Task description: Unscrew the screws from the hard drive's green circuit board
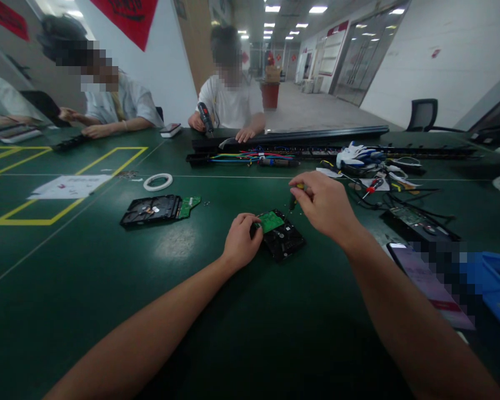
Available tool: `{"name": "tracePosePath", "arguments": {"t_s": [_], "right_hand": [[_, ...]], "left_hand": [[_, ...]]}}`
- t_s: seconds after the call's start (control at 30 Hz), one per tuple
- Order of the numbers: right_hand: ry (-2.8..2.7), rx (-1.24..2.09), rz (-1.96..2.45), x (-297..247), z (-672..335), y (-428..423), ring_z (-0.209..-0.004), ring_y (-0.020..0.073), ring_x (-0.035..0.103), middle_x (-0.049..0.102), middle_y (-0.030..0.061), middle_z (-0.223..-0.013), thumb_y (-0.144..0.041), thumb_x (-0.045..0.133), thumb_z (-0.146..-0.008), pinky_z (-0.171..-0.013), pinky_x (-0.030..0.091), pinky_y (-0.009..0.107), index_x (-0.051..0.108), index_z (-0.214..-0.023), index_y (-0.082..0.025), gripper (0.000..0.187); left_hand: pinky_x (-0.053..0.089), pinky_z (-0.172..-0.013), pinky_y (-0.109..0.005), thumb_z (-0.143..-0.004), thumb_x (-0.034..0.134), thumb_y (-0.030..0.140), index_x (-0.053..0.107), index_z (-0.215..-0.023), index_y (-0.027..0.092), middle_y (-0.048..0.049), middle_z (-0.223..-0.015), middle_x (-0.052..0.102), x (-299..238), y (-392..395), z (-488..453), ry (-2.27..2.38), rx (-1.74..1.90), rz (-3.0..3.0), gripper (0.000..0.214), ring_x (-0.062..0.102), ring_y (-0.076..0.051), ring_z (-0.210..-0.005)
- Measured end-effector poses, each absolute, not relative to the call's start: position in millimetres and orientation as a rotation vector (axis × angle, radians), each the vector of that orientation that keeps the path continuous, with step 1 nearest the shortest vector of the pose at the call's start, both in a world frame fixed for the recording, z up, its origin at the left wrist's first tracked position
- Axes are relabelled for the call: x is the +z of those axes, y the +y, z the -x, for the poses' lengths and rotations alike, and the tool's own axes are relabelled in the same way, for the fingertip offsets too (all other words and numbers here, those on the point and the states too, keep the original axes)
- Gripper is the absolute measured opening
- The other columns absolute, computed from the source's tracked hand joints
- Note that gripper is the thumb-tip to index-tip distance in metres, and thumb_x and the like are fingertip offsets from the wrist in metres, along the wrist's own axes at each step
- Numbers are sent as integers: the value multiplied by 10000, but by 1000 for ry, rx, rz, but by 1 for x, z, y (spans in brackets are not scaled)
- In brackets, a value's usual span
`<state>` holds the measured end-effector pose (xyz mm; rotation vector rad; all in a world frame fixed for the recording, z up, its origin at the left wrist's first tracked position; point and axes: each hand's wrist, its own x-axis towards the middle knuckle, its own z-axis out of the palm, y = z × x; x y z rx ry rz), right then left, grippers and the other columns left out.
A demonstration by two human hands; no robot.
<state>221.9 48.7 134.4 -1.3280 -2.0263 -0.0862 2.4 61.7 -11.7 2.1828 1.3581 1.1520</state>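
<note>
A black hard drive with a green circuit board on its face lies on the green table in front of me. My left hand has its fingers curled around the drive's left edge, gripping it. Between the fingers of my right hand is a small screwdriver with a dark and yellow handle, held nearly upright. Its tip points down at the drive's upper right corner; whether it touches is too small to tell. Tiny bits, perhaps screws, lie near that corner.
Left of my hands lie another black drive with a green board and a white tape ring. A long black rail with wires spans the back. Gloves, cables, a phone and a blue bin sit right. Co-workers sit opposite, one holding a power screwdriver.
</note>
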Motion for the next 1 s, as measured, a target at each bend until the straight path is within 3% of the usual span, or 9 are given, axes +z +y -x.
{"name": "tracePosePath", "arguments": {"t_s": [0.2,0.4,0.67,0.83,1.0], "right_hand": [[-2010,-100,1377,135,-222,48,-815,249,629,713,81,-943,-207,591,-941,-782,464,400,674,-992,-231,100],[-2046,-112,1380,139,-224,47,-873,267,616,662,84,-902,-286,606,-981,-798,457,410,677,-915,-234,110],[-2042,-94,1326,134,-224,49,-1040,299,680,737,123,-1112,-172,567,-932,-929,503,462,694,-1091,-210,207],[-2055,-146,1349,133,-223,49,-962,293,672,715,129,-1019,-138,567,-916,-892,521,455,718,-1010,-184,184],[-2058,-145,1343,135,-222,48,-945,285,652,677,121,-964,-245,578,-1000,-862,521,437,731,-961,-195,165]], "left_hand": [[547,-1073,-485,-947,642,157,677,-1117,216,-112,-1205,657,-11,61,-2,1362,1151,-2185,184,647,-275,-1188],[546,-1065,-472,-951,643,168,677,-1125,210,-113,-1206,656,-11,61,-2,1352,1146,-2192,182,644,-271,-1185],[542,-1071,-482,-955,638,175,676,-1119,211,-113,-1214,653,-12,62,-1,1360,1134,-2178,172,641,-275,-1194],[542,-1071,-486,-959,637,179,678,-1130,205,-116,-1222,654,-12,62,-1,1361,1122,-2182,178,639,-277,-1191],[539,-1078,-477,-953,644,167,679,-1133,211,-112,-1216,652,-12,62,-1,1358,1141,-2184,189,641,-272,-1190]]}}
